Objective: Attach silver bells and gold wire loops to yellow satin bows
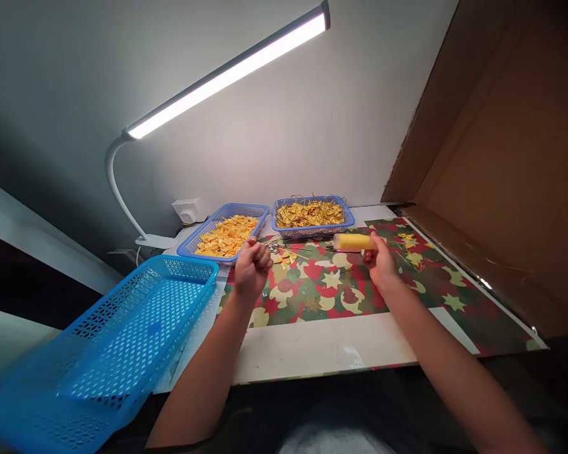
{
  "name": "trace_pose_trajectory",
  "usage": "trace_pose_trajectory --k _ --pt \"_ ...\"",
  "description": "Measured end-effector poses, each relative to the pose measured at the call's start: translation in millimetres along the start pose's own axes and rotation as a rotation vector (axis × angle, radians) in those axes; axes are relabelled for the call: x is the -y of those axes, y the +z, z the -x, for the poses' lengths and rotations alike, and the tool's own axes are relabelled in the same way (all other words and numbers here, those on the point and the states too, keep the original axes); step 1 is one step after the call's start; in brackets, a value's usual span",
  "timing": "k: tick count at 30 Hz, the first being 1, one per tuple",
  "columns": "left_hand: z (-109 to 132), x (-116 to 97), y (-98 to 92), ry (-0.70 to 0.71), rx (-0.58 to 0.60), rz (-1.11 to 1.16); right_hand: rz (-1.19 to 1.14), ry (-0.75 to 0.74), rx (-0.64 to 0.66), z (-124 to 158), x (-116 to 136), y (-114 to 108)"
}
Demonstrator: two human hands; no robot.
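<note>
My left hand (pixel 253 268) is closed, fingers curled with thumb on top, in front of the blue basket of orange bow-like pieces (pixel 230 234). What it pinches, if anything, is too small to make out. In my right hand (pixel 382 263) is a yellow cylinder (pixel 355 242), gripped at its right end and pointing left, slightly blurred. Its kind does not show. Between the hands, a few yellow ribbon-like pieces (pixel 286 258) and small silvery bits lie on the patterned sheet (pixel 312 302). More gold pieces (pixel 413 252) lie beyond my right hand.
At the back stands a second blue basket (pixel 313 230) heaped with gold pieces and wires. A large bright-blue basket (pixel 142 328) sits at the left, over the table edge. A lit lamp (pixel 231 69) arches above. Cardboard (pixel 515 189) walls the right side.
</note>
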State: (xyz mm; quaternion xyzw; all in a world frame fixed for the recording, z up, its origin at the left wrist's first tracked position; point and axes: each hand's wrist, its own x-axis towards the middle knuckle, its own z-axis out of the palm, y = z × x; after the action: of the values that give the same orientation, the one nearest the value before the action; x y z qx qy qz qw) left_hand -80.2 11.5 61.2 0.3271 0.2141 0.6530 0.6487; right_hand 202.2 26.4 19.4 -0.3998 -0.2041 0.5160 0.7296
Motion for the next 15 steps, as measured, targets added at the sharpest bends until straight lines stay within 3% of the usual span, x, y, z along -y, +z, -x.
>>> trace_pose_trajectory --k 4,9,12,15 --pt "-1 -19 -5.7 0.076 -0.072 0.118 -0.079 -0.019 -0.13 -8 19 -10" --pt "-3 -30 -13.2 0.131 -0.111 0.202 -0.132 -0.048 -0.2 -10 31 -17" --pt "-5 -35 -16.5 0.17 -0.121 0.228 -0.122 -0.042 -0.156 -9 31 -15" --pt "-5 -36 -16.5 0.193 -0.12 0.234 -0.086 -0.021 -0.033 -2 26 -7"
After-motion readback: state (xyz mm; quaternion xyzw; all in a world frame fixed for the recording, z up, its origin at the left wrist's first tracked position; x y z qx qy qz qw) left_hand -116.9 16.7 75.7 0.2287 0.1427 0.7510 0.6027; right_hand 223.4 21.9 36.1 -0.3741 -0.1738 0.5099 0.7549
